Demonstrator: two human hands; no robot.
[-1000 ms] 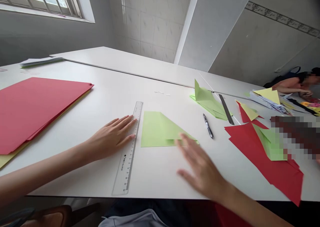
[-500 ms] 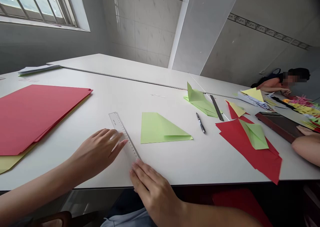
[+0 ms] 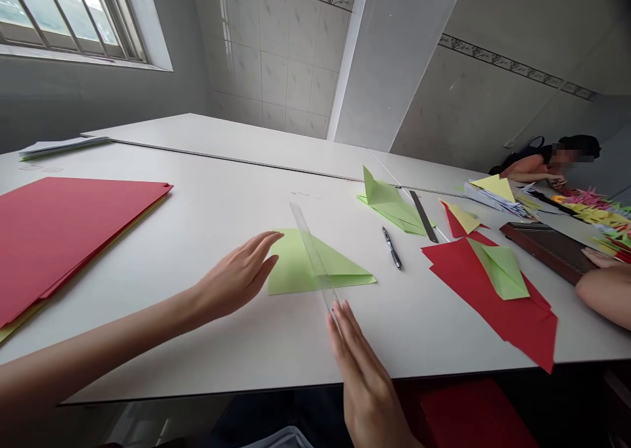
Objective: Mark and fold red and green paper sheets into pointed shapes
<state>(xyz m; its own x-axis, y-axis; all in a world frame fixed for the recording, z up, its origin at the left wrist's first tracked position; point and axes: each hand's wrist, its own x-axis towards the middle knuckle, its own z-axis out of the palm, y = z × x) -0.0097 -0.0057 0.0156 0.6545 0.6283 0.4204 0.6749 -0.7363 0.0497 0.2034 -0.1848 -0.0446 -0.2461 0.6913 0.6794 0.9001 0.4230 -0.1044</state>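
White table; ruler now over green paper, previously beside.

No lettering or numbers can be read; the clear ruler is blurred.

1. Left forearm, bare, stretches in from the lower left.
2. Left hand has its fingers together, slightly bent, thumb apart below them.
3. Right hand points forward, back upward, fingers nearly straight, thumb hidden.

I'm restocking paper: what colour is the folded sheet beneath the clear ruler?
Light green; the folded sheet shows best in the head view.
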